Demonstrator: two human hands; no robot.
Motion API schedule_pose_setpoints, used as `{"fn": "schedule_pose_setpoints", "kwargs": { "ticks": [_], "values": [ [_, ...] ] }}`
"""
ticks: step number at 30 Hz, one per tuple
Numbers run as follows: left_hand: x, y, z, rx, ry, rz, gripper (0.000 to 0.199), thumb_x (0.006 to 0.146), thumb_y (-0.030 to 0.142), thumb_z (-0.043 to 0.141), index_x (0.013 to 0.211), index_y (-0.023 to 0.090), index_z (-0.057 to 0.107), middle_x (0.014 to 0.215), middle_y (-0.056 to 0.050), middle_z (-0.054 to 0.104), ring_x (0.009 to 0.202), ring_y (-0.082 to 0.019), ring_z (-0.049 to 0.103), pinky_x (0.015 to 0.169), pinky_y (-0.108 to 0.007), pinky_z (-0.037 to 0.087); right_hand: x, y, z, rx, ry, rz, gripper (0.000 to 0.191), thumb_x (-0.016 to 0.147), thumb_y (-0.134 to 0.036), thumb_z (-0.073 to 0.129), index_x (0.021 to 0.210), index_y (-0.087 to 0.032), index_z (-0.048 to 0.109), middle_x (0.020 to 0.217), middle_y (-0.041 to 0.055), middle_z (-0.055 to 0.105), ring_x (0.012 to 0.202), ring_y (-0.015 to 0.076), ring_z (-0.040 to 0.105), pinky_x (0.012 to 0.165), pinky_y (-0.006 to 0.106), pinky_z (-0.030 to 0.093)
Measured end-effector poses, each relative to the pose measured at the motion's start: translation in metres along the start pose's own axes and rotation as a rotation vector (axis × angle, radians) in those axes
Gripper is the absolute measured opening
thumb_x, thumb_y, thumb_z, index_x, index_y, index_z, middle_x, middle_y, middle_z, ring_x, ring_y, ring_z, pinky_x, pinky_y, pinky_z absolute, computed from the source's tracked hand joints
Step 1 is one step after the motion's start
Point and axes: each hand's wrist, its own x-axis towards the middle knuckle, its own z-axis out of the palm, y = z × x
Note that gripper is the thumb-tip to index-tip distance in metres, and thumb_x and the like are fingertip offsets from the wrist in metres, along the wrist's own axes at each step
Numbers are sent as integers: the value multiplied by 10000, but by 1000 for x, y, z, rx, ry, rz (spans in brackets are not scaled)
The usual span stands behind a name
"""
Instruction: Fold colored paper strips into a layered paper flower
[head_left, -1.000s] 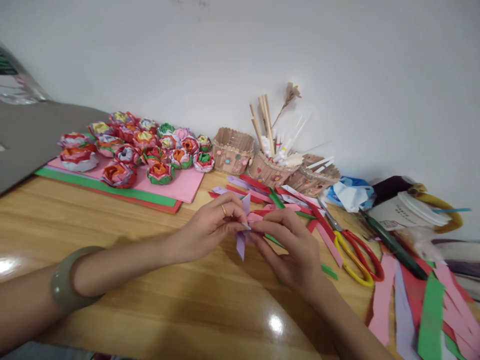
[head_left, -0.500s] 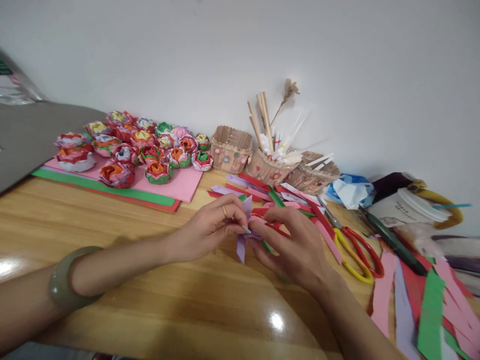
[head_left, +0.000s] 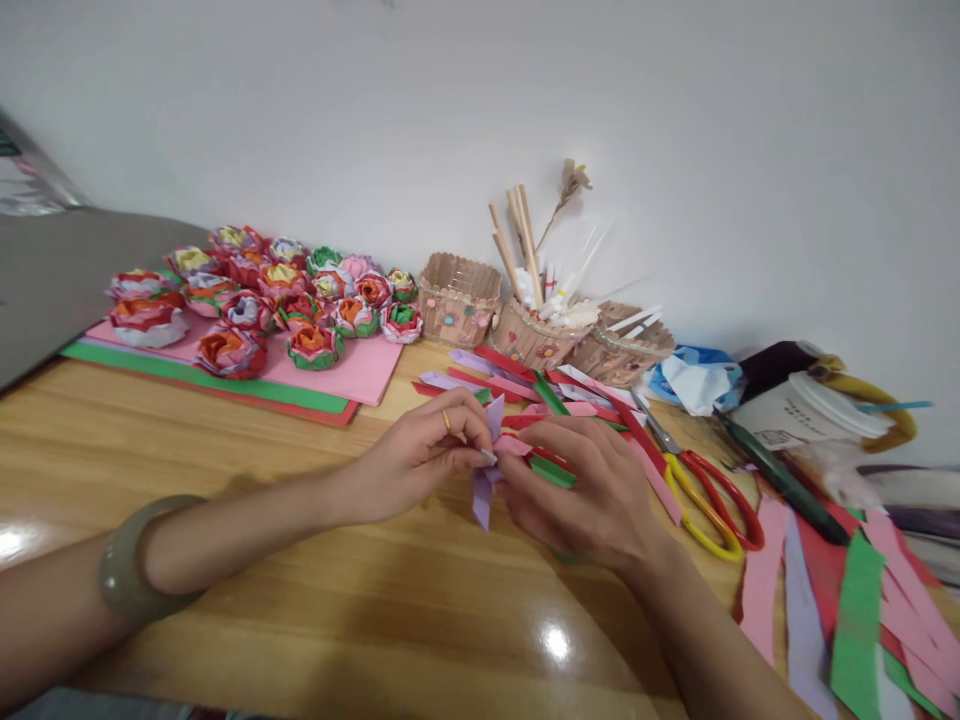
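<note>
Between my two hands, above the wooden table, is a bundle of folded paper strips in purple, pink, red and green. My left hand pinches its left side between thumb and fingers. From the right, my right hand closes its fingers on the pink and green part, and they hide much of it. Just behind lies a loose pile of folded paper strips in red, purple, pink and green. Scissors with red and yellow handles lie right of my right hand.
Several folded paper flowers stand on stacked coloured sheets at the left. Along the wall are decorated baskets, one with sticks. At the right are a white cup, a dark green pen-like tool and cut paper strips.
The fingers of my right hand have curled in further on the bundle, and more of its green strip shows. My left hand keeps its pinch. The view has shifted slightly.
</note>
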Motion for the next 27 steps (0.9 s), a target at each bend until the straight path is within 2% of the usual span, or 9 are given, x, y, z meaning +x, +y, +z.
{"fn": "schedule_pose_setpoints", "kwargs": {
  "ticks": [4,11,18,23,25,27],
  "values": [
    [-1,-2,1,-70,-31,-29,109,869,186,478,785,153,540,824,-15,483,740,-108,502,644,-213,436,2,2,-3,-27,-3,-15,86,801,-252,565,871,-216,601,855,47,625,820,188,575,680,313,467],
    [1,0,1,-34,-28,7,105,870,158,476,778,156,526,810,-4,467,778,-105,476,701,-215,413,1,0,1,274,-45,140,112,814,-223,556,917,-187,584,944,74,582,855,184,564,724,328,481],
    [-1,-2,2,-116,-40,-71,166,880,269,461,772,158,520,820,-14,461,728,-111,478,617,-212,427,-1,4,0,129,-33,55,164,806,-319,614,880,-173,612,829,63,620,774,186,593,656,307,480],
    [1,0,2,-158,-12,-121,192,857,324,492,754,164,515,805,-9,464,702,-116,470,621,-232,420,-4,4,3,149,7,41,127,797,-287,633,798,-165,599,741,48,646,695,167,596,589,276,472],
    [2,1,0,-201,-12,-173,218,844,352,507,737,162,512,787,-10,463,719,-127,467,648,-248,418,-5,4,3,227,52,84,122,798,-292,628,775,-175,599,725,43,645,673,166,594,581,282,469],
    [3,0,-2,-295,-14,-229,243,831,382,520,730,162,509,769,-9,456,723,-132,461,660,-256,413,-5,2,4,375,121,259,148,844,-304,557,771,-188,611,738,46,639,700,168,598,616,296,478]
  ]
}}
